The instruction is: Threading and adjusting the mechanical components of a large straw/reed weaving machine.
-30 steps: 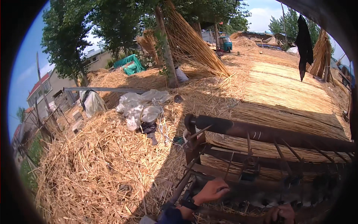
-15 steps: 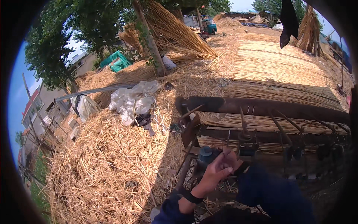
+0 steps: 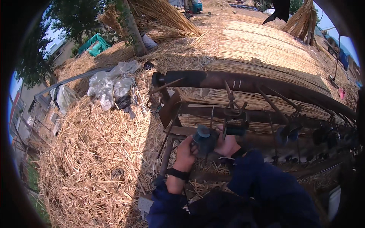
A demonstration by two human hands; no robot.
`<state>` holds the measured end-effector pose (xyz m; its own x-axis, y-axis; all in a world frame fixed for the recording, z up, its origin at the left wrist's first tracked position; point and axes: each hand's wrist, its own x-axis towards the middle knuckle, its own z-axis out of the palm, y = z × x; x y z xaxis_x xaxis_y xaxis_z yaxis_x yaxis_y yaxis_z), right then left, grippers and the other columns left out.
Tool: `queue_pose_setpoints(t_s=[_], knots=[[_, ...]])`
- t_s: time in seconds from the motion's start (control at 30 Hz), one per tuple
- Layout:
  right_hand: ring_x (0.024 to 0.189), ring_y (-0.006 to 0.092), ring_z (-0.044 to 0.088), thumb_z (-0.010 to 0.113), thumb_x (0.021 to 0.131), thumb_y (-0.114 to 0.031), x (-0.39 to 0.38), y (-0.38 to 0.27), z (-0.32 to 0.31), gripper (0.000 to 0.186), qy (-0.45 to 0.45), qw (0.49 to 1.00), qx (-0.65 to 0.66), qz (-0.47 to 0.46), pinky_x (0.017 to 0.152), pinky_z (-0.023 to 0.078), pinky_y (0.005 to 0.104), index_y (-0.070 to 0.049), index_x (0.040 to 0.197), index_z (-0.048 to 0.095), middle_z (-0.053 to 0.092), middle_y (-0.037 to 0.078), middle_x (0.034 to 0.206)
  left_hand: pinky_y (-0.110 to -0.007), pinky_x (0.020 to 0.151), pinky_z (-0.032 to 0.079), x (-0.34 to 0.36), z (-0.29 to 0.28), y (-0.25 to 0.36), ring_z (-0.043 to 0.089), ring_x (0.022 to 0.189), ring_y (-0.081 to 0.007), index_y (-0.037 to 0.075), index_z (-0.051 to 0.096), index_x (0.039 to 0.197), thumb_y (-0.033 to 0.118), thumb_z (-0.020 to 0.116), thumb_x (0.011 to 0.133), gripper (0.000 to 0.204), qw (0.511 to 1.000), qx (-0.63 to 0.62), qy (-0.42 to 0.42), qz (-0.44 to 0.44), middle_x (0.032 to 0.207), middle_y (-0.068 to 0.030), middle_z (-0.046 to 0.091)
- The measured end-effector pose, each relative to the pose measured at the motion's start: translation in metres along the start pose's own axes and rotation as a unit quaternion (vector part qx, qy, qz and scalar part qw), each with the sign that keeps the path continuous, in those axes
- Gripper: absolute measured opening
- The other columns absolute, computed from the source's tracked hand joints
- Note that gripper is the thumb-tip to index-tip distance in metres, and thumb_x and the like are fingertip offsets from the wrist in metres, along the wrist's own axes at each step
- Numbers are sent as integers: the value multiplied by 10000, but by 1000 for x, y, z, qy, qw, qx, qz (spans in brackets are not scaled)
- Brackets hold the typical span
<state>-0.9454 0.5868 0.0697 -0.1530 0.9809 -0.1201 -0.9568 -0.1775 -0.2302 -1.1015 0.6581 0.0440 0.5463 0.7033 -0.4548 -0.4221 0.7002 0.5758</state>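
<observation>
Both hands grip 1 dark spool (image 3: 204, 140) at the loom frame (image 3: 243, 81): left hand (image 3: 186, 154) closed beneath it, right hand (image 3: 227, 146) alongside. Step: seating the spool; next calls for steady alignment.

Both hands, the left hand (image 3: 185, 154) and the right hand (image 3: 227, 146), close around a dark spool (image 3: 204, 139) under the rusty bar (image 3: 243, 84) of a frame, with straw (image 3: 91, 159) at the left.
</observation>
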Motion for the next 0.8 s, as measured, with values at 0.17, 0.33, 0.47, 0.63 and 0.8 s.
queue_pose_setpoints(t_s=[0.17,0.33,0.47,0.63,0.8], knots=[[961,275,582,440,895,-314,-28,12,-4,374,68,993,-80,-48,862,458,422,14,1040,548,612,154,1001,-213,457,270,-47,38,11,345,518,-77,104,529,827,176,469,868,103,997,44,-42,-38,626,51,386],[977,248,572,448,888,-223,-79,8,-2,252,86,986,-123,73,873,453,366,-7,1005,500,556,155,1077,-240,606,350,-72,32,16,408,633,-128,-7,542,990,206,567,816,276,952,123,-279,14,718,-27,445],[953,179,555,533,874,-177,-107,6,39,262,65,967,-230,88,814,455,292,-22,1083,497,567,114,1065,-296,820,381,-57,40,14,474,890,-174,-33,538,1090,285,633,785,451,932,-78,-350,-41,1035,-98,536],[882,79,517,612,840,-184,-126,10,21,263,145,902,-404,53,782,411,219,-55,1052,524,563,16,926,-295,748,409,48,24,10,498,800,-172,-20,550,1040,273,588,826,365,967,-123,-224,-11,949,-86,558],[930,120,529,622,834,-220,-150,0,27,302,147,896,-415,-53,843,411,265,-32,1048,521,565,43,989,-238,521,355,136,20,2,414,558,-103,34,569,881,248,506,899,225,998,-52,-29,31,637,1,475]])
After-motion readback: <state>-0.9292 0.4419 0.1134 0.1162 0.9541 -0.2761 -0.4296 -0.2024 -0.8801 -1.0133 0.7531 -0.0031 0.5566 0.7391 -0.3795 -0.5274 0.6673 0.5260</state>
